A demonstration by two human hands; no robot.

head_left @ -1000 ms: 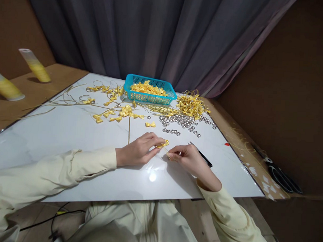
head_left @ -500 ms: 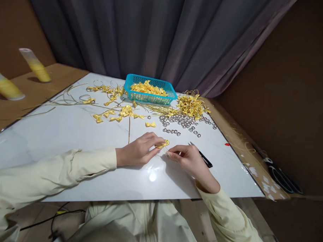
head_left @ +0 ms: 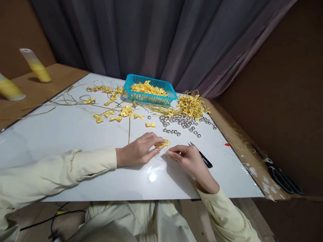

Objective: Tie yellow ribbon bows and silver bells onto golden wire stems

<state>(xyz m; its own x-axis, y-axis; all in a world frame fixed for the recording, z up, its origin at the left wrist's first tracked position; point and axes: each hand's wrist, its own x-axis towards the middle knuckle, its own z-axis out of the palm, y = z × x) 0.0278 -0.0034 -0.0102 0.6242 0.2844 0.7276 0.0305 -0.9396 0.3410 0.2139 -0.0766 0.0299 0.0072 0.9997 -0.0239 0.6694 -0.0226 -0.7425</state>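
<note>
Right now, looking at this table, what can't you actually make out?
All in the head view.
Yellow bow: partly covered by fingertips of the left hand, shape unclear.
What the right hand pinches: too thin, hidden by its fingers.
Yellow spool: cut off by the left edge.
Silver pieces: too small to identify.

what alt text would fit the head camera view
A left hand pinches a small yellow bow on a white board, the right hand pinching beside it. Beyond lie silver beads and a blue basket of bows; a black pen lies by the right hand.
</note>
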